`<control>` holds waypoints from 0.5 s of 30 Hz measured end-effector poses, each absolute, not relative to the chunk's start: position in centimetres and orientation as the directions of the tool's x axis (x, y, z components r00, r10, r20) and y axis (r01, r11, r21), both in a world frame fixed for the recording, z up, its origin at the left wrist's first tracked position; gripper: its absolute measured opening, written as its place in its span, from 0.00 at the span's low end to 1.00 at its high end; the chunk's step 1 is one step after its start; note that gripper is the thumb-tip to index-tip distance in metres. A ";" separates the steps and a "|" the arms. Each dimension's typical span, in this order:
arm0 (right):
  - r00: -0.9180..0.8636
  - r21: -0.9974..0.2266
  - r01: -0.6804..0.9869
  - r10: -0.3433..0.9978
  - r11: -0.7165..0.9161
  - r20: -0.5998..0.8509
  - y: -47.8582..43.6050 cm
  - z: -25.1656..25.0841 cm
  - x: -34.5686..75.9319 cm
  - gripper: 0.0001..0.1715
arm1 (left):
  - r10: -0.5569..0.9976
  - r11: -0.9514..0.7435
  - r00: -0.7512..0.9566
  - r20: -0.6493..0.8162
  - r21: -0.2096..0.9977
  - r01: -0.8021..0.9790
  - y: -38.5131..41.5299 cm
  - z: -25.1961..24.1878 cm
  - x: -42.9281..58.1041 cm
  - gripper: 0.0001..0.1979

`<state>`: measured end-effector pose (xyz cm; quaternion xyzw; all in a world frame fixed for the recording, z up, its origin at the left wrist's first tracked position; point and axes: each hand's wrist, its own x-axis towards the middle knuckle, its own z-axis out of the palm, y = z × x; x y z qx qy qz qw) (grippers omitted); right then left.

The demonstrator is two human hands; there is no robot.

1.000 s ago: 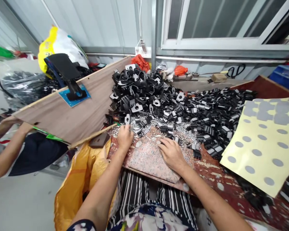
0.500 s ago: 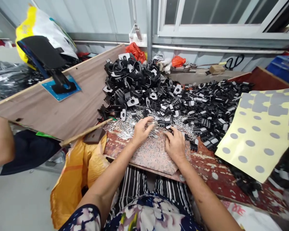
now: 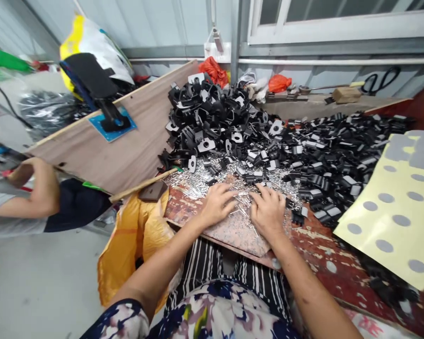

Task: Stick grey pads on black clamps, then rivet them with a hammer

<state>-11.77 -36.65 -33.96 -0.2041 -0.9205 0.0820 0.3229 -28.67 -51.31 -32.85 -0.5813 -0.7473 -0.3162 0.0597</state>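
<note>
My left hand (image 3: 217,205) and my right hand (image 3: 268,209) lie side by side on a speckled mat (image 3: 238,230) at the front of the worn red table (image 3: 324,263). Both have curled fingers resting among a scatter of small silver pins (image 3: 201,186). Whether either hand grips pins is hidden by the fingers. Just beyond the fingertips rises a big heap of black plastic clips (image 3: 233,127) with white tabs, spreading right across the table.
A yellow backing sheet with grey round stickers (image 3: 391,212) lies at right. A tilted wooden board (image 3: 127,141) with a black clamp on a blue plate (image 3: 109,123) stands at left. An orange bag (image 3: 137,240) hangs below. Another person's arm (image 3: 35,195) shows far left.
My left hand swept from the pins at the mat's left corner toward the middle, beside my right hand. Both hands have drawn back slightly onto the mat with pins under them.
</note>
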 end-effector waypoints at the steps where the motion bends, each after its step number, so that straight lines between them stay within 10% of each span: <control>1: -0.693 -0.283 0.320 0.427 0.904 0.581 -36.9 -33.8 -11.6 0.17 | 0.779 0.191 -0.405 0.479 0.433 0.881 -51.4 -32.6 -29.8 0.11; 7: -0.876 -0.254 -0.205 -0.061 0.945 0.478 -40.3 -33.4 -10.6 0.18 | 0.433 0.594 -0.750 0.501 0.467 0.655 -52.6 -30.1 -40.7 0.12; 15: -0.918 -0.233 0.068 0.153 0.970 0.365 -41.0 -33.6 -11.7 0.22 | 0.470 0.750 -0.807 0.356 0.320 0.578 -53.8 -29.7 -45.1 0.13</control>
